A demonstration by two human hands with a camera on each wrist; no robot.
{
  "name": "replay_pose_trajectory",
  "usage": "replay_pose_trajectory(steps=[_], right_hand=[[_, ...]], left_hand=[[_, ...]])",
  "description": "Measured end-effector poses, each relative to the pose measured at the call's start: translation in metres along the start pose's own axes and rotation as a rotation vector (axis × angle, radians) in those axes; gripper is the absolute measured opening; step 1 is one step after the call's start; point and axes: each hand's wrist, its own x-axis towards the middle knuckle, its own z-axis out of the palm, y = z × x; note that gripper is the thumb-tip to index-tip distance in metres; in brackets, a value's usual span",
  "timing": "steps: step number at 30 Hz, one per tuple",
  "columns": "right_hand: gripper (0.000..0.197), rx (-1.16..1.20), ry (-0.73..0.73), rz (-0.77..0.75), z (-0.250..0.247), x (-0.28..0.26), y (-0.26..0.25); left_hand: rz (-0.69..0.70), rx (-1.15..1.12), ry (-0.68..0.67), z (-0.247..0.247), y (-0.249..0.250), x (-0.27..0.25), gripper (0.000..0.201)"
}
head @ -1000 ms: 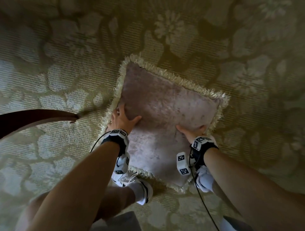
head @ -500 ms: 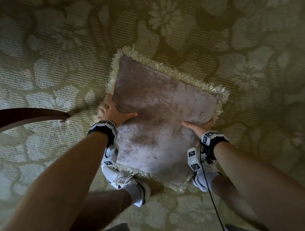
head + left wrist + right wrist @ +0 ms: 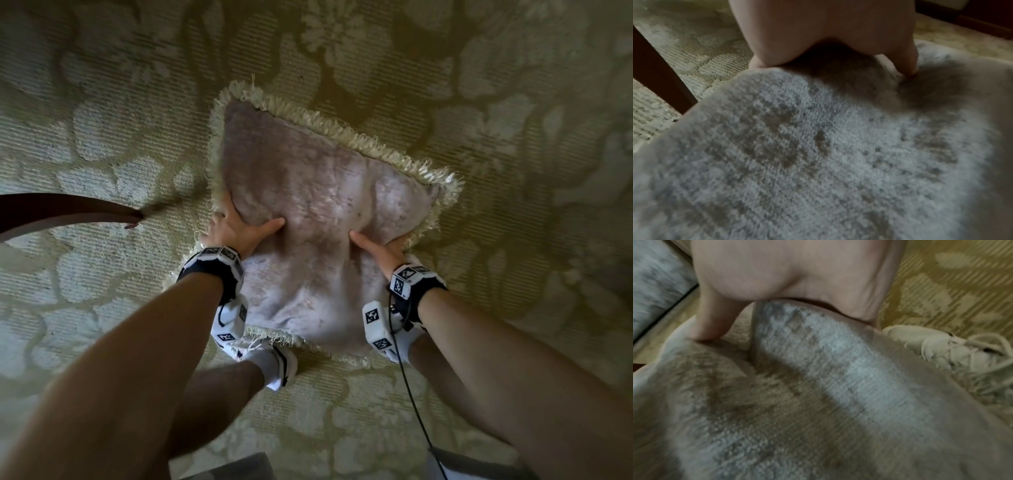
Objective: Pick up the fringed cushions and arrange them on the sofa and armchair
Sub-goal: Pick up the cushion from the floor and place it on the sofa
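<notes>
Both thumbs now dig deeper into the fringed cushion point(image 3: 318, 219) at frame centre; left hand point(image 3: 236, 229) and right hand point(image 3: 380, 250) grip its edges, bunching the fabric, so lifting looks imminent.

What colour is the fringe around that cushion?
The fringe is cream, edging a dusty pinkish-grey plush cushion. The head view shows it best.

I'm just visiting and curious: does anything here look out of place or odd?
Yes: the fringed cushion is down at the patterned carpet by the person's white sneaker, not on a seat. The left hand and right hand grip its sides, puckering the plush. No damage or spill shows.
</notes>
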Motion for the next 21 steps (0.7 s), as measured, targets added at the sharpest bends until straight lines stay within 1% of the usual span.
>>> replay_pose_trajectory(steps=[3, 6, 7, 9, 15, 17, 21], right_hand=[[0.147, 0.007, 0.004, -0.038, -0.012, -0.016, -0.016], [0.153, -0.047, 0.049, -0.066, -0.030, -0.033, -0.038], [0.153, -0.063, 0.058, -0.073, -0.037, -0.032, -0.040], [0.152, -0.109, 0.067, -0.101, -0.049, -0.049, -0.058], [0.159, -0.168, 0.138, -0.136, -0.080, -0.168, -0.145], [0.157, -0.160, 0.178, -0.189, -0.091, -0.201, -0.171], [0.152, -0.144, 0.194, -0.252, -0.118, -0.275, -0.223]], left_hand=[[-0.018, -0.020, 0.052, -0.016, 0.008, -0.026, 0.129], [-0.029, -0.062, 0.100, -0.035, 0.024, -0.053, 0.128], [-0.024, -0.072, 0.123, -0.043, 0.031, -0.063, 0.128], [-0.009, -0.078, 0.163, -0.062, 0.046, -0.087, 0.127], [0.022, -0.099, 0.185, -0.134, 0.094, -0.163, 0.131], [0.029, -0.122, 0.193, -0.158, 0.107, -0.189, 0.135], [0.029, -0.156, 0.234, -0.210, 0.135, -0.243, 0.138]])
